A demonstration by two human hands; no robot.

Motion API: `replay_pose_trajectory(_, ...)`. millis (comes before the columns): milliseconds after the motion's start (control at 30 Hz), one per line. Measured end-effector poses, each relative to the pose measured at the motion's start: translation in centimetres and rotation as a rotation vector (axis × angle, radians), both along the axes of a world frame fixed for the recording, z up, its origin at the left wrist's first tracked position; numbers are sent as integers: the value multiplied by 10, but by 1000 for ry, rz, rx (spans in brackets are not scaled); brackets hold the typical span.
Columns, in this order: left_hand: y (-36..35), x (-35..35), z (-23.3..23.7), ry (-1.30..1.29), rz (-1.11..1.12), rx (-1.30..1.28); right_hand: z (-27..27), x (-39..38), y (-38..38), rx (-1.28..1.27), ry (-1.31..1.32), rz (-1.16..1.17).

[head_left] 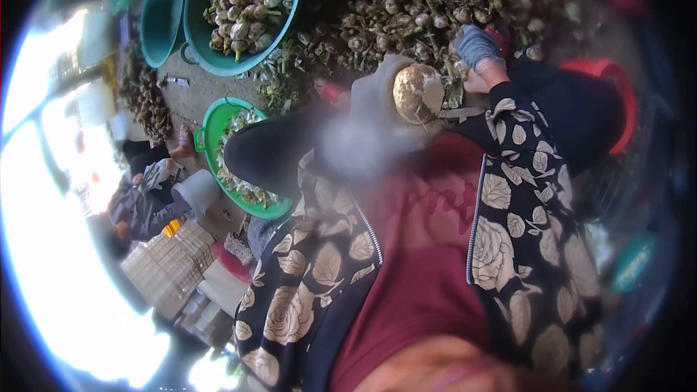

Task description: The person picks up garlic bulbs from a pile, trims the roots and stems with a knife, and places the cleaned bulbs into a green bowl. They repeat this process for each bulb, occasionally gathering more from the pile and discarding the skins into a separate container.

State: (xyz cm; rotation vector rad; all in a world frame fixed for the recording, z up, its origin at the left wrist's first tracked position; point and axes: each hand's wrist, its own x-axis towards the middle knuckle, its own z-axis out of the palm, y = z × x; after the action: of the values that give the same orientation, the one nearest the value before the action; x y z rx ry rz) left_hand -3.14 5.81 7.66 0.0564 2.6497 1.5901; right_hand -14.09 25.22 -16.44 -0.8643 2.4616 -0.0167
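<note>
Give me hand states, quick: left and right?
Left hand: cannot be told; not distinguishable in this blurred view.
Right hand: gloved, by the heap of bulbs; open or closed, or holding anything, cannot be told.

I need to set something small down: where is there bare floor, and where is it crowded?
The clearest patch is the floor between the large teal basin and the green basin; a small pale item lies toward its left side. Scraps crowd its right side. Most crowded is the heap of bulbs at the top, beside the right hand.
</note>
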Motion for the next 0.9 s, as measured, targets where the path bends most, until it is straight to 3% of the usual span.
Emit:
replay_pose_trajectory(33, -5, -3, -1, -228, 112, 152, 45, -15, -19, -290, -2, -534)
replay_pose_trajectory(100, -24, -7, -48, -166, 262, 650, 74, 0, -35, -464, 88, -631)
replay_pose_trajectory(133, -33, -7, -56, -96, 193, 717, 31, -5, -29, -522, -71, -639)
replay_pose_trajectory(233, -43, -12, -59, -405, 111, -63, 89, 12, -39, -646, -246, -855)
replay_pose_trajectory(267, -40, -14, -62, -307, -31, -274, 91, 15, -50, -863, -179, -830)
replay_pose_trajectory(367, -46, -25, -89, 391, -589, -809, 132, 8, -56, -527, -36, -275)
replay_pose_trajectory(400, -44, -25, -96, 370, -691, -752, 139, 12, -61, -560, 80, -178)
replay_pose_trajectory(500, -44, -26, -119, 319, -927, -839, 134, 10, -74, -378, -75, -43)
replay_pose_trajectory(567, -64, -33, -120, 293, -1012, -1040, 107, 5, -66, -251, -168, -230)
replay_pose_trajectory(633, -102, -55, -109, 224, -950, -1322, 80, -7, -50, -116, -266, -533)
replay_pose_trajectory(700, -158, -84, -86, 73, -371, -1377, 24, -12, -13, -852, -622, -1019)
replay_pose_trajectory(733, -186, -98, -86, 217, -123, -1526, 25, -13, -11, -932, -660, -1157)
replay_pose_trajectory(767, -196, -110, -78, 317, 52, -1428, 45, -17, -17, -1018, -687, -1296)
replay_pose_trajectory(833, -187, -125, -101, 330, 92, -1248, 93, -26, -38, -571, -496, -1339)
replay_pose_trajectory(867, -165, -133, -119, 157, 18, -1169, 65, -21, -39, -722, -557, -1464)
replay_pose_trajectory(900, -152, -140, -151, 136, -126, -1076, 65, -23, -41, -717, -595, -1460)
